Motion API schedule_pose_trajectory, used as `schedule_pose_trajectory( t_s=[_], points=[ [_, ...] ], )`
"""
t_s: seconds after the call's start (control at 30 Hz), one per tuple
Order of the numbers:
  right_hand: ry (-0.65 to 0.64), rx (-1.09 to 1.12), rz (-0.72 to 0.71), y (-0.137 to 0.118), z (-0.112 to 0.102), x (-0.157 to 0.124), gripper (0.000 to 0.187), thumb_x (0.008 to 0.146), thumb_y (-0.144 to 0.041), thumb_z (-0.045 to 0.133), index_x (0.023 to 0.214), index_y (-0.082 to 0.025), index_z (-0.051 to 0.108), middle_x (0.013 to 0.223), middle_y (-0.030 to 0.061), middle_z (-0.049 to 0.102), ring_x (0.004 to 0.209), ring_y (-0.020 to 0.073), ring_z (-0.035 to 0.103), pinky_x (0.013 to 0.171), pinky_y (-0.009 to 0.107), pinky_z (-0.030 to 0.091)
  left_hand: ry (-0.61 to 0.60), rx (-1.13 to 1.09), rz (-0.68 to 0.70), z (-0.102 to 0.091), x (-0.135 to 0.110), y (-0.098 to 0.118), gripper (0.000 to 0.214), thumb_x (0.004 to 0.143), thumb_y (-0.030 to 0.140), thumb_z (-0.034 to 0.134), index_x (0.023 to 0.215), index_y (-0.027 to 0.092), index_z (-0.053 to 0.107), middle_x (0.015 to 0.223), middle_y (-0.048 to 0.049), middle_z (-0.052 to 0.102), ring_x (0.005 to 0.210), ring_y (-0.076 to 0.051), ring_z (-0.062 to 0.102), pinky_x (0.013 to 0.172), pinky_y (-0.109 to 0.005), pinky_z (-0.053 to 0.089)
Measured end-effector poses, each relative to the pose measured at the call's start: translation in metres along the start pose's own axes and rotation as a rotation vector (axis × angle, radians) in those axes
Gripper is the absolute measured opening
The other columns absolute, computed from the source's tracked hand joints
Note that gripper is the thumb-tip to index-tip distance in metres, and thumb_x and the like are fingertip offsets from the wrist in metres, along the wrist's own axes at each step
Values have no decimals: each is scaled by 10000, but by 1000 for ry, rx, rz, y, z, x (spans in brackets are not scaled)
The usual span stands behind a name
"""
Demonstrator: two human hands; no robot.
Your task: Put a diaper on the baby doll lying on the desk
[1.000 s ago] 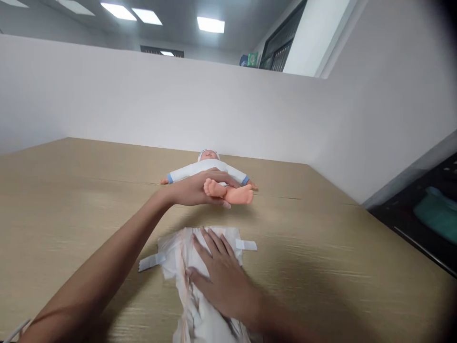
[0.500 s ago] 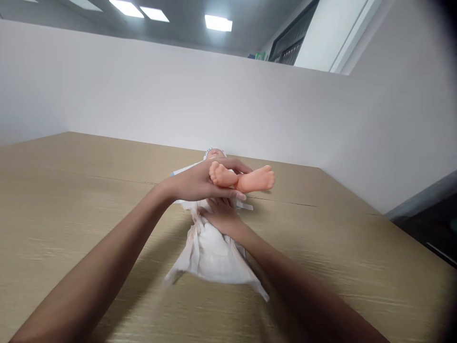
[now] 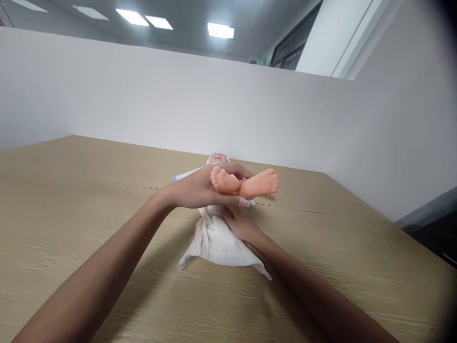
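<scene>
A baby doll [image 3: 250, 185] in a white top lies on its back on the wooden table [image 3: 89, 190], head toward the wall. My left hand [image 3: 200, 189] is closed round the doll's ankles and holds its bare legs up off the table. A white diaper [image 3: 217, 240] lies spread under the raised legs, its near end trailing toward me. My right hand [image 3: 241, 224] rests on the diaper's far part beneath the doll; its fingers are hidden under the legs and my left hand.
A white partition wall [image 3: 178, 105] runs along the table's far edge and right side. A dark surface [image 3: 432, 231] lies beyond the table's right edge. Bare wood stretches to the left and near me.
My left hand lifted the doll's legs higher. My right hand slid the diaper away from me, from the near table to under the doll's bottom.
</scene>
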State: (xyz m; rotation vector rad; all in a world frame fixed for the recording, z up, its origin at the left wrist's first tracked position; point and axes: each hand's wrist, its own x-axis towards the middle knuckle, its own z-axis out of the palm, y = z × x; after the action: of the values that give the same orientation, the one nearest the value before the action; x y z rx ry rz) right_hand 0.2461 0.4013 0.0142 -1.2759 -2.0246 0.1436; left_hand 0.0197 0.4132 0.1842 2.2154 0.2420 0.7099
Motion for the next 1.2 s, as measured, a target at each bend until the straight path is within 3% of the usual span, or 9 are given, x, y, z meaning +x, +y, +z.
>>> schedule_pose_trajectory(
  t_s=[0.07, 0.17, 0.33, 0.5, 0.67, 0.8, 0.93, 1.0, 1.2],
  points=[
    [-21, 3, 8, -4, -18, -28, 264, 1102, -296, 550, 1286, -246, 732, 1369, 91, 768, 1324, 323, 665, 1167, 570, 505, 3, 11, -15, 0, 0, 0, 457, 907, 383, 850, 1322, 243, 721, 1258, -47, 761, 1160, -245, 699, 973, -359, 540],
    [-31, -35, 37, -10, -47, -69, 258, 1103, -300, 547, 1296, -275, 716, 1320, 71, 774, 1269, 305, 687, 1138, 566, 518, 6, 32, -27, 2, 0, 0, 452, 918, 409, 837, 1322, 248, 717, 1263, -49, 752, 1144, -248, 692, 975, -369, 535],
    [139, -72, 121, -13, -73, -107, 287, 1085, -322, 568, 1352, -257, 647, 1307, 108, 741, 1237, 308, 696, 1087, 521, 568, 12, 58, -100, 18, -7, -3, 456, 919, 461, 826, 1318, 272, 713, 1280, -46, 741, 1145, -257, 694, 959, -387, 552],
    [233, -57, 89, -32, -69, -95, 572, 1035, -346, 659, 1572, -282, 473, 1492, 141, 646, 1410, 330, 612, 1204, 549, 514, 11, 23, -73, 44, -25, -12, 448, 913, 424, 829, 1314, 267, 705, 1350, -73, 735, 1249, -283, 666, 1066, -443, 543],
    [58, 34, -14, -63, -62, -73, 851, 958, -185, 634, 1720, -294, 270, 1691, 132, 507, 1534, 311, 534, 1249, 497, 498, -43, 96, 25, 63, -44, -21, 425, 958, 339, 771, 1369, 316, 665, 1449, -57, 691, 1385, -294, 584, 1176, -481, 487],
    [-57, -30, -120, -62, -69, -67, 703, 981, -164, 561, 1665, -271, 435, 1623, 134, 601, 1510, 322, 569, 1277, 507, 461, 17, 148, -99, 61, -65, -27, 611, 892, 469, 861, 1419, 288, 610, 1424, -85, 665, 1270, -297, 637, 1069, -447, 545],
    [-133, -23, -224, -37, -85, -75, 486, 996, -158, 493, 1434, -281, 666, 1462, 79, 737, 1474, 274, 618, 1311, 510, 415, 24, 281, -59, 47, -96, -43, 341, 930, 434, 800, 1190, 241, 690, 1260, -77, 732, 1229, -297, 651, 1111, -455, 516],
    [-212, -33, -302, -23, -91, -82, 442, 979, -167, 500, 1357, -273, 702, 1467, 68, 738, 1505, 264, 592, 1302, 513, 427, -11, 306, -8, 42, -113, -57, 262, 948, 359, 754, 1176, 246, 693, 1291, -81, 747, 1317, -313, 627, 1180, -476, 477],
    [-302, -85, -360, 1, -89, -90, 402, 1008, -160, 526, 1351, -269, 705, 1523, 73, 710, 1550, 244, 546, 1283, 470, 452, -116, 355, -25, 42, -144, -94, 507, 894, 259, 800, 1372, 286, 631, 1530, -90, 662, 1567, -346, 443, 1286, -535, 426]
  ],
)
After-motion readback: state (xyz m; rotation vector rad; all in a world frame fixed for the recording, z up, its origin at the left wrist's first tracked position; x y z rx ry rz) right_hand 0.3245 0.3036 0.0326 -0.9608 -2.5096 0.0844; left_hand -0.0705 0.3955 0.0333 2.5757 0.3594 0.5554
